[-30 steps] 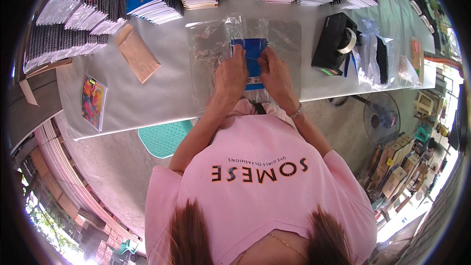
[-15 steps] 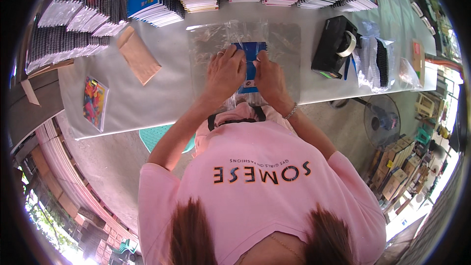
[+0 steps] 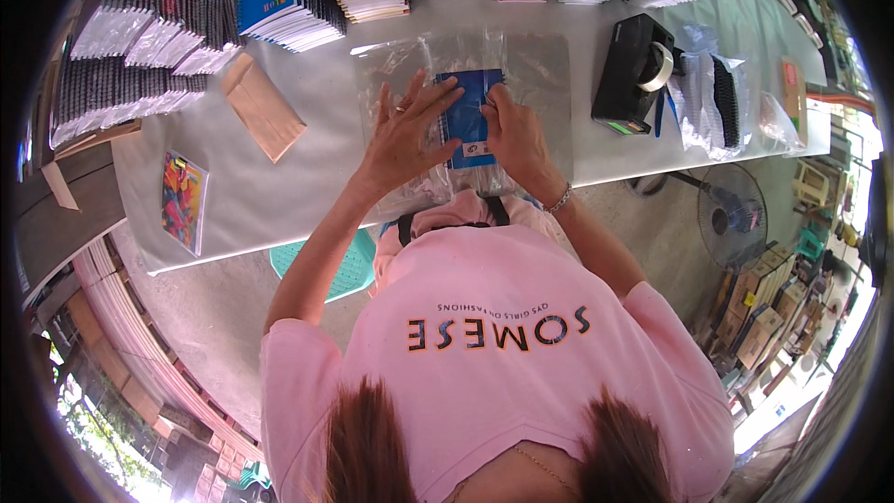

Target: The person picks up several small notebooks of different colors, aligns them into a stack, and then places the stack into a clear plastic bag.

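In the head view, a blue notebook [image 3: 470, 118] is lying inside a clear plastic bag [image 3: 466, 84] at the upper centre of the frame, on the grey table [image 3: 307, 144]. Its long axis is running up and down the picture, with a small white label at its lower end. The left hand [image 3: 405, 135] is pressing flat on the bag, fingers spread, fingertips touching the notebook's left edge. The right hand [image 3: 510, 135] is resting at the right edge, fingers curled, pinching the plastic there. A black tape dispenser [image 3: 638, 70] is sitting to the right.
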The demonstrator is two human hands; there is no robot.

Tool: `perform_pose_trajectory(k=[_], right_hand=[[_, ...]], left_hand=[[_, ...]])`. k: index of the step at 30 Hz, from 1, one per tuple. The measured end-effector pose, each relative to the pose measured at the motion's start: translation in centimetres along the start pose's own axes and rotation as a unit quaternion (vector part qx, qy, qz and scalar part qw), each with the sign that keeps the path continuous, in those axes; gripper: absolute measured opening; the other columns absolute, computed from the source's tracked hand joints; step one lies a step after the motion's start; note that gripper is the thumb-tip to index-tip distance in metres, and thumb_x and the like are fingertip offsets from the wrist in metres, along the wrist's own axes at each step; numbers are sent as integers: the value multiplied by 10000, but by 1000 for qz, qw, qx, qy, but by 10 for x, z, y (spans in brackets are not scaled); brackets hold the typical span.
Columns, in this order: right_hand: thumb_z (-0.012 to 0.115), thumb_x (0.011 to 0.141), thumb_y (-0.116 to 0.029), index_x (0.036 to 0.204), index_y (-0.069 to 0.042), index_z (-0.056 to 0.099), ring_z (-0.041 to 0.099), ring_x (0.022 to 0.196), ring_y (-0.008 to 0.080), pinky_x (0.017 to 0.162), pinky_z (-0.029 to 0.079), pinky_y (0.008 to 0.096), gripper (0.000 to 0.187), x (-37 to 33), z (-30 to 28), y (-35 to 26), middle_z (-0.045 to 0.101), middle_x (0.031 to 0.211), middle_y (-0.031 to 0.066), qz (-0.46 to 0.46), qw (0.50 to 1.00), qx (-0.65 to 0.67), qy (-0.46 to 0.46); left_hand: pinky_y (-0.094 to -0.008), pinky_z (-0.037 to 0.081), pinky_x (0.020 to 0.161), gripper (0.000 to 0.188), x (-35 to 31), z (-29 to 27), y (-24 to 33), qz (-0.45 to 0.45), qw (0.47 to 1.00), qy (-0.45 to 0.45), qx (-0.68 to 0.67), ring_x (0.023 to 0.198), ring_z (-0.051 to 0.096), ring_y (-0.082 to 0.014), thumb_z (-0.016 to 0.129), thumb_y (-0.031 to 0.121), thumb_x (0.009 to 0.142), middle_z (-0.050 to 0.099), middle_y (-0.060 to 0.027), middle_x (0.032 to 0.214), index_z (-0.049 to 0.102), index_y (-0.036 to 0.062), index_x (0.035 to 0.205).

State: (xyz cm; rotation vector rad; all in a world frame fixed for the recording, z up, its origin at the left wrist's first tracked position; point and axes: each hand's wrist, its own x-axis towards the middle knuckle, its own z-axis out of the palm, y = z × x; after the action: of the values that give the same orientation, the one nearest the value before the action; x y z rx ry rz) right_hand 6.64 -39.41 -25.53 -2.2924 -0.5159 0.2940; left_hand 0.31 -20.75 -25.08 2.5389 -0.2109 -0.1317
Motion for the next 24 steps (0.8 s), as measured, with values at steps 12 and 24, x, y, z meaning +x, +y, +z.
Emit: perform_pose_trajectory(k=[12,24], right_hand=[[562,901,-98,924,-31,458,591,751,450,601,413,508,126,5,-10,-2,607,759,220,20,998,59,-27],[548,883,-100,941,-18,487,586,775,458,654,422,517,118,10,-19,-20,624,787,215,97,991,62,-73]], left_hand=[[-537,8,1170,830,17,16,0,60,998,-28,-13,1471,61,-271,608,511,844,189,-34,1574,264,120,1491],[-597,72,1148,833,20,26,6,25,998,-37,-43,1473,-8,-279,613,505,836,130,-15,1585,253,136,1491]])
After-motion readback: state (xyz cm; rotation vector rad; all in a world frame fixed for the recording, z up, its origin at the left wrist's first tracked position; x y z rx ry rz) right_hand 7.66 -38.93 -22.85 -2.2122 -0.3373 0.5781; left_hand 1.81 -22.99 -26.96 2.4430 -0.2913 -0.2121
